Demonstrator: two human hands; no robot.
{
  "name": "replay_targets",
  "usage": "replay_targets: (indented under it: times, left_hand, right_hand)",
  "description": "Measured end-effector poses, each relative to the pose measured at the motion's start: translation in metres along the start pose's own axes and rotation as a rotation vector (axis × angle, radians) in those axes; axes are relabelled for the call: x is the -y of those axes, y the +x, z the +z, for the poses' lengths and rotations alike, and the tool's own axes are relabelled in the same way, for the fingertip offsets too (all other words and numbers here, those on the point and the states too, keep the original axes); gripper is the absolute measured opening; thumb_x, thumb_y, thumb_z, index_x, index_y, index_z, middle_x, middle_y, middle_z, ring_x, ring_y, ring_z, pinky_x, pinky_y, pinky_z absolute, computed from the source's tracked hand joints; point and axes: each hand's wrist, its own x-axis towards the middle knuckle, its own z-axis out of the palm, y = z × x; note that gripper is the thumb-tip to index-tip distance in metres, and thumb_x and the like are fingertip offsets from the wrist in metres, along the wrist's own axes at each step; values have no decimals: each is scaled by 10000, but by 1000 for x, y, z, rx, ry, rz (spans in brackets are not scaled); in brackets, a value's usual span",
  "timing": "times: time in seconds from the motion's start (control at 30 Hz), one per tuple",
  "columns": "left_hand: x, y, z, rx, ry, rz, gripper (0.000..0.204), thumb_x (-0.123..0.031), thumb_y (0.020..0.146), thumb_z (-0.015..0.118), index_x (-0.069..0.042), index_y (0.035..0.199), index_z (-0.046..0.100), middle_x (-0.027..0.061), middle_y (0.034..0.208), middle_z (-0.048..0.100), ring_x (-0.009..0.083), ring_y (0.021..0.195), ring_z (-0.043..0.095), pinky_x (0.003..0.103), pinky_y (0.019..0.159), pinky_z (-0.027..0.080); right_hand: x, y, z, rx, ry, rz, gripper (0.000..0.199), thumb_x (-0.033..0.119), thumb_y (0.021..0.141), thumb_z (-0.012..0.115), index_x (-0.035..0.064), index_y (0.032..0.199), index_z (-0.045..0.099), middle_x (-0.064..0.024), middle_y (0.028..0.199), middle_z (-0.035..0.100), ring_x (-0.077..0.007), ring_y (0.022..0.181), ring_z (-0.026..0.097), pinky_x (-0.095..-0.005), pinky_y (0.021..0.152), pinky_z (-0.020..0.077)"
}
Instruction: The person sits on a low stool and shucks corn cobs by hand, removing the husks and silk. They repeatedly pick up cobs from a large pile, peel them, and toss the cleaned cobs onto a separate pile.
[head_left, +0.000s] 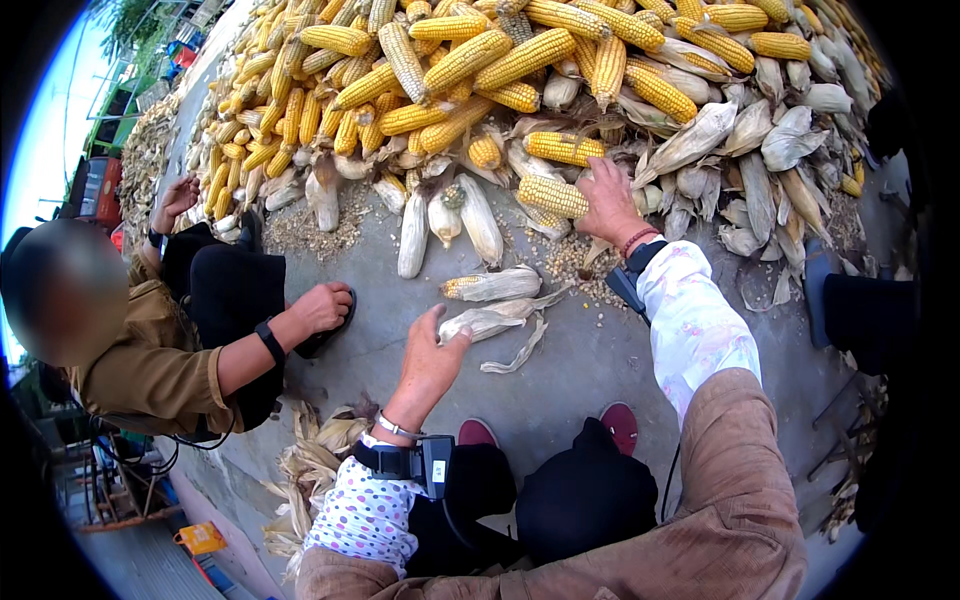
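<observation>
1. A person squats on a concrete floor (600, 360), seen from above, facing a big heap of corn (480, 60) that fills the floor's far side.
2. The left hand (432, 350) rests on a husked cob (480, 322) lying loose on the floor in front of the heap; the fingers curl over its near end, closing on it, though the grip looks light.
3. That cob lies almost crosswise, its long axis running left to right, with the husk tail trailing to the right and slightly away.
4. The right hand (608, 205) reaches to the heap's near edge, palm down and fingers spread on a bare yellow cob (552, 196); whether it grips cannot be told.
5. The yellow cob also lies crosswise, its far end tilted slightly left and away.
6. To do this well, a judgement: take each cob around its middle, so it lifts level, and pull along its length.
7. Another person (150, 350) sits at the left, one hand on a shoe (325, 335).
</observation>
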Motion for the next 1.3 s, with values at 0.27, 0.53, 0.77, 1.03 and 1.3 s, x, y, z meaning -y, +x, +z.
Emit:
replay_targets:
  times: [0.27,0.53,0.77,1.03,1.3]
  left_hand:
    - [4,-7,-11,61,-40,61,523,-225,853,594,18,1284,424,199,1267,421,277,1027,585,330,847,480]
    - [-16,-15,-13,87,-94,115,459,-189,855,598,18,1240,458,186,1219,448,260,994,592,329,824,487]
    - [-26,-30,-8,78,-97,171,475,-217,838,605,41,1215,473,230,1231,452,340,1047,528,370,887,447]
    - [-46,-69,0,50,75,325,460,-219,851,601,11,1228,473,202,1235,456,310,996,575,357,818,482]
    - [-68,-121,10,-33,57,469,450,-248,844,598,4,1203,495,194,1252,455,343,1043,544,380,880,448]
  right_hand:
    - [-20,63,8,511,-27,255,726,328,438,783,244,1142,628,-205,1442,206,-396,1346,147,-495,1072,152]
    - [4,59,-1,448,-116,194,672,421,460,768,275,1107,659,-164,1199,438,-350,1164,364,-451,1014,218]
    - [26,-30,-25,517,1385,404,588,313,693,699,60,1204,555,-132,1187,508,-277,1063,502,-343,944,384]
    - [32,-118,-85,340,2410,375,710,295,728,677,18,1319,396,-134,1288,485,-350,1178,472,-641,924,386]
    - [22,-259,-102,260,2094,691,622,249,767,613,14,1300,395,-142,1177,545,-296,1064,554,-503,857,486]
